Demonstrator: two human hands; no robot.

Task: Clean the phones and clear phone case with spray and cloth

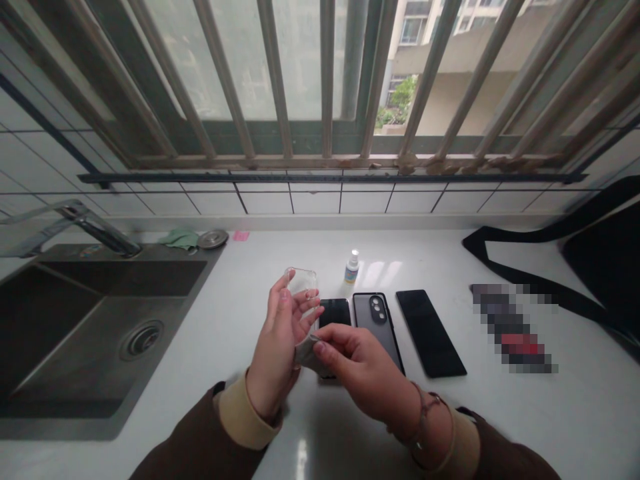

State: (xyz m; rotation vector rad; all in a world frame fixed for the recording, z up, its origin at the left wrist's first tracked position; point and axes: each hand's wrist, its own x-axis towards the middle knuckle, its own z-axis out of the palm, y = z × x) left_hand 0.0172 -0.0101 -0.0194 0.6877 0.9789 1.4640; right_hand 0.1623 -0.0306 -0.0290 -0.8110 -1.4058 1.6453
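Note:
A clear phone case (304, 274) stands tilted in my left hand (276, 337). My thumb lies at its left side, and my other fingers show at or through the clear plastic. My right hand (367, 363), with a bracelet at the wrist, pinches a small grey cloth (310, 357) between thumb and fingers. This cloth is against the lower part of the case, beside my left palm. Partly hidden behind my right hand lie a dark phone (336, 311) and a black-rimmed phone case (363, 317) with camera openings. Right of them, a black phone (430, 333) lies flat.
Behind the phones stands a small white bottle (352, 268). A steel sink (195, 293) with a faucet (103, 230) is on the left. Near it lie a green cloth (180, 239), a metal drain strainer (213, 239) and a pink paper (241, 235). A black strap (515, 233) lies right.

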